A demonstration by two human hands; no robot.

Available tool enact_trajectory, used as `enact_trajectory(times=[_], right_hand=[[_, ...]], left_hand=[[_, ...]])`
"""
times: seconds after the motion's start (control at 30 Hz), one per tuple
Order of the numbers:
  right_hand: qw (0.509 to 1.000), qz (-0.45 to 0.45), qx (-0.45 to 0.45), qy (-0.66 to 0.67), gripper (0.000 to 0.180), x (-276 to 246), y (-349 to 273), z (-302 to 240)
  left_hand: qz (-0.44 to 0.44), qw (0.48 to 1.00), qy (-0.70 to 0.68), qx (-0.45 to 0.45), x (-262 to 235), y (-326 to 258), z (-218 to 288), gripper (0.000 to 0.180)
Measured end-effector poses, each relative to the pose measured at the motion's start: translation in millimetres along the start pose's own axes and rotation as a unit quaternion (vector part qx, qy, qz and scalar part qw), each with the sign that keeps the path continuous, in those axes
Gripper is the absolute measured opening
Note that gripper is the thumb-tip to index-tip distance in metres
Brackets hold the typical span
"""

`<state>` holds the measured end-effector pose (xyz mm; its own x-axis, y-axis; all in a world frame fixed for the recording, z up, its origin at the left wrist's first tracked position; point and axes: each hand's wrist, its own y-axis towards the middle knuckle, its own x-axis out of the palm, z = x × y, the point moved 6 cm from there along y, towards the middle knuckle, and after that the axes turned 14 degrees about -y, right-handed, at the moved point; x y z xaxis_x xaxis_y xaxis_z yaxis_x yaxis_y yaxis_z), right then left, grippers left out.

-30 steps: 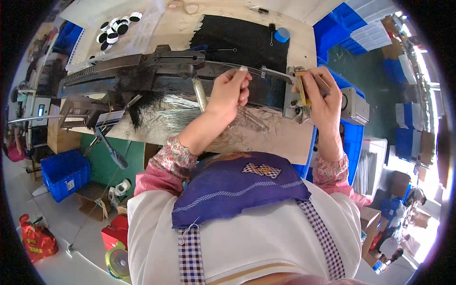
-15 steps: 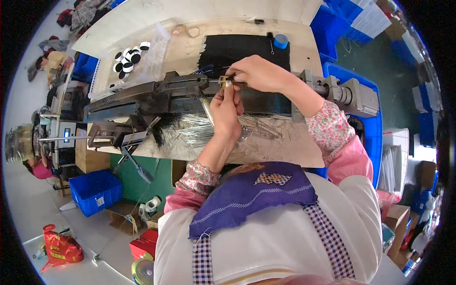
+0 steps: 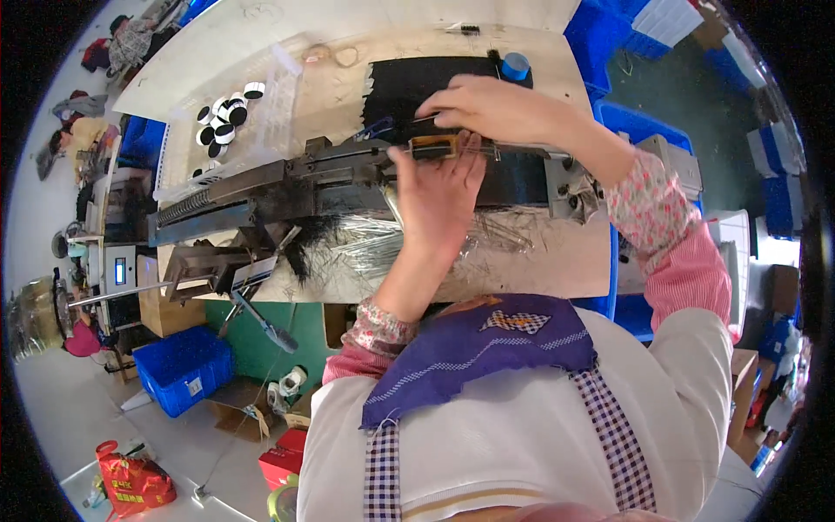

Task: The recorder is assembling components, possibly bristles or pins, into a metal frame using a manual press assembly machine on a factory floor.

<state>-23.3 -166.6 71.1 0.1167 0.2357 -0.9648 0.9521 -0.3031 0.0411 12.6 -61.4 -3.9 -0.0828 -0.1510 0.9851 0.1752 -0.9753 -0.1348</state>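
Note:
My left hand (image 3: 441, 198) lies at a long dark metal bench machine (image 3: 344, 170), palm up against it, thumb and fingers spread. Its fingertips touch or nearly touch a brass-coloured rectangular frame (image 3: 426, 142) on the machine. Just above and behind, my right hand (image 3: 491, 106) is stretched over the machine's far side with fingers extended, slightly blurred; I see nothing held in it. Below the machine lies a loose pile of thin metal wires (image 3: 370, 245), with a tuft of black bristles (image 3: 298, 261) to its left. A black cloth (image 3: 404, 78) is spread behind the hands.
A clear plastic tray (image 3: 283, 109) with several black-and-white rolls (image 3: 224, 113) stands at the back left. A round blue object (image 3: 515, 65) sits at the cloth's far right corner. Blue bins (image 3: 187, 374) stand around the bench. A metal rod (image 3: 122, 296) juts out left.
My hands were pinched together at a small part on the machine; now they are apart with fingers spread. The brass-coloured frame shows more fully, and the machine's right-hand end looks different.

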Motion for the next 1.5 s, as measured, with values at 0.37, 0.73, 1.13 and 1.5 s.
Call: enact_trajectory(times=[0.37, 0.73, 1.13, 1.5], right_hand=[[0.982, 0.187, 0.010, 0.003, 0.028, -6, -21, -43], [0.982, 0.182, -0.008, -0.058, 0.014, -12, -19, -33], [0.950, 0.246, -0.083, -0.174, 0.015, -13, -13, -56], [0.960, 0.138, 0.015, -0.242, 0.024, -1, -25, -82]], left_hand=[[-0.003, 0.992, -0.127, -0.005, 2, -20, 17, 0.074], [0.021, 0.998, -0.049, 0.039, 9, -21, 24, 0.069], [-0.096, 0.986, -0.135, -0.015, 21, -17, 27, 0.070], [0.032, 0.998, -0.023, 0.051, 11, -31, 33, 0.050]])
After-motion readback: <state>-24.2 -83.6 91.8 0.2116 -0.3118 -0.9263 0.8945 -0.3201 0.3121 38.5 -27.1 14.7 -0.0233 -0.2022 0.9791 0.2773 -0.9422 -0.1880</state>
